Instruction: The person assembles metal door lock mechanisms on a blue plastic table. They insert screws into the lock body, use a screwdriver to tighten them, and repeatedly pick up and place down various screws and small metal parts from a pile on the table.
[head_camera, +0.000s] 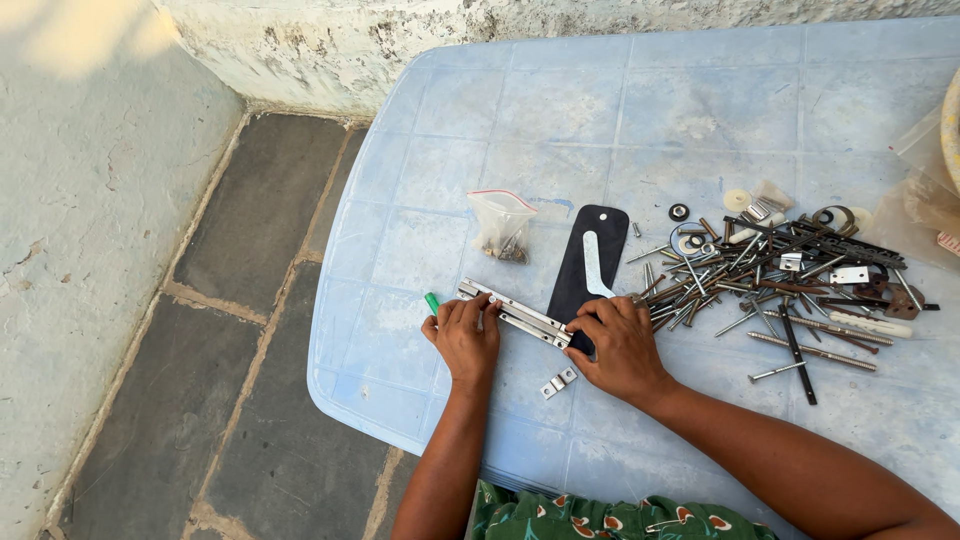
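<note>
A long silver metal strip, like a narrow hinge (520, 314), lies flat on the pale blue plastic table (560, 110). My left hand (465, 335) presses on its left end with the fingertips. My right hand (620, 345) grips its right end. A small green piece (432, 302) pokes out just left of my left hand. A black flat plate with a white slot (590, 262) lies under and behind the strip's right end. A small silver hinge (559, 382) lies between my wrists.
A heap of nails, screws, bolts and washers (780, 275) spreads to the right. A small clear zip bag with screws (503, 225) stands behind the strip. Clear plastic bags (925, 190) lie at the far right. Left of the table are stone floor (250, 300) and a rough wall (90, 200).
</note>
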